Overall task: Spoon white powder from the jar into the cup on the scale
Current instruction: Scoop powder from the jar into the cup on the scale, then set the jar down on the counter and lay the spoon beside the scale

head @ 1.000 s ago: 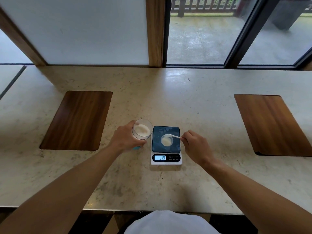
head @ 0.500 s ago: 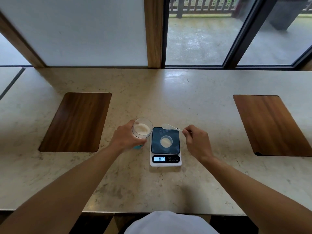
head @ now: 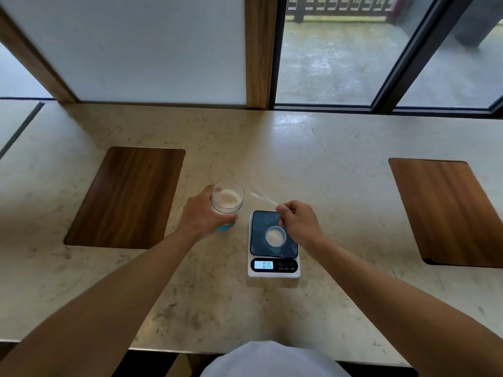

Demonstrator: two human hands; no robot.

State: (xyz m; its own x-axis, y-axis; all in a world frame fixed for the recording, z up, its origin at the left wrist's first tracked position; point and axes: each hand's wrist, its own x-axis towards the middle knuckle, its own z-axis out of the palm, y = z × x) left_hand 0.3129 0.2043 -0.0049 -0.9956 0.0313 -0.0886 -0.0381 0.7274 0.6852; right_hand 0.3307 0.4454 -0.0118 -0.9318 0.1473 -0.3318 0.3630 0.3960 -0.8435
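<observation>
A clear jar (head: 227, 198) with white powder inside stands on the marble counter, tilted a little, and my left hand (head: 202, 213) wraps around its side. Right of it sits a digital scale (head: 274, 263) with a dark platform and a lit display. A small clear cup (head: 275, 235) holding some white powder rests on the platform. My right hand (head: 298, 220) pinches the handle of a clear plastic spoon (head: 261, 195). The spoon's bowl hangs in the air between the jar's rim and the scale's far edge, and looks empty.
Two dark wooden boards lie on the counter, one at the left (head: 128, 197) and one at the right (head: 449, 212). Windows and a wooden post rise along the counter's far edge. The counter's front edge runs just before my body.
The spoon has lifted off the cup and swung up and left toward the jar. The scale's reading rose from the first frame. My left hand has stayed on the jar.
</observation>
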